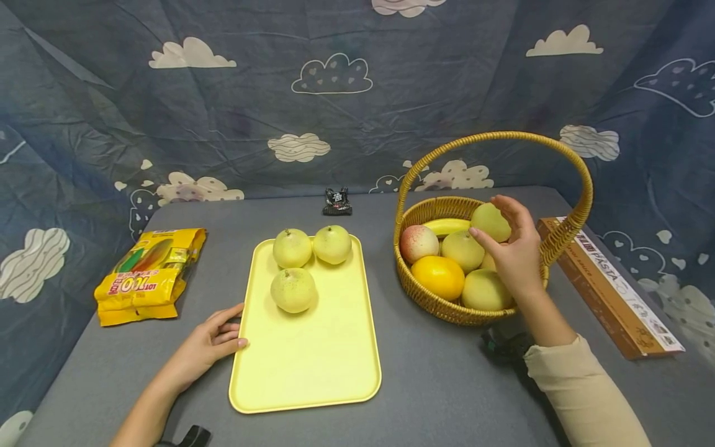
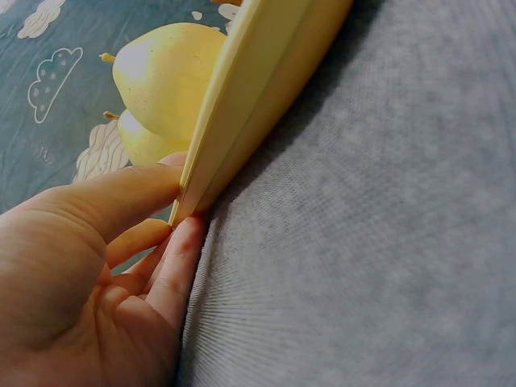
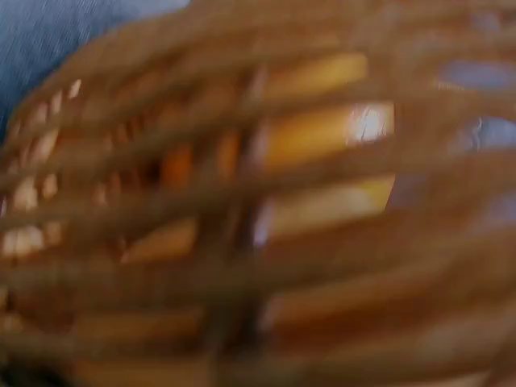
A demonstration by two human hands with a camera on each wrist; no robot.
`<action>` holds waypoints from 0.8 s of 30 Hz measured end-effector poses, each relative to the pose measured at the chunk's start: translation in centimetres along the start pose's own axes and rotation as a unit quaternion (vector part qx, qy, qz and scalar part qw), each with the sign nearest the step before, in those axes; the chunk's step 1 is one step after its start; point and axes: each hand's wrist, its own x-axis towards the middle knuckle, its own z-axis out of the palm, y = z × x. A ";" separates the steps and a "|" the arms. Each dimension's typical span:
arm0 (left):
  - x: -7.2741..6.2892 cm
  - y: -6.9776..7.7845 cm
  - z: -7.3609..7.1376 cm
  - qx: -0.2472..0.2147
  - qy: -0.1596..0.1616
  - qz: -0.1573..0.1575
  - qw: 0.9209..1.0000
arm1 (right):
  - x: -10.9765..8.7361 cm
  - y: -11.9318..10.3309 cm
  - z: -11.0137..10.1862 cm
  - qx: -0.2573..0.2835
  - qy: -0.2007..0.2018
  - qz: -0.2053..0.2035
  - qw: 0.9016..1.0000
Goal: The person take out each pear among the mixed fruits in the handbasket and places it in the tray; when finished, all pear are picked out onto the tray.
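Observation:
My left hand (image 1: 215, 340) pinches the left edge of a pale yellow tray (image 1: 313, 366), thumb at the rim and fingers against its outer side, as the left wrist view shows. Three round yellow-green pears (image 1: 293, 290) sit toward the tray's far end. Over the right part of a wicker basket (image 1: 430, 301), my right hand (image 1: 516, 251) holds another yellow-green pear (image 1: 490, 221) between thumb and fingertips. Around it in the basket are more pears (image 1: 462, 250), a red-and-white peach (image 1: 419, 243), an orange-yellow fruit (image 1: 438, 277) and a banana (image 1: 447, 226). Blurred basket weave (image 3: 242, 193) fills the right wrist view.
The basket's tall handle (image 1: 494, 135) arches over the fruit. A yellow snack bag (image 1: 151, 273) lies at the left, a small black packet (image 1: 337, 202) at the back. A long brown pasta box (image 1: 611, 288) lies right of the basket. A patterned cloth (image 1: 246, 118) hangs behind.

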 end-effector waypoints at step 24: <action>-0.1 0.1 0.0 0.000 -0.002 -0.001 1.000 | 1.4 6.5 -3.1 -0.073 -0.071 0.191 0.976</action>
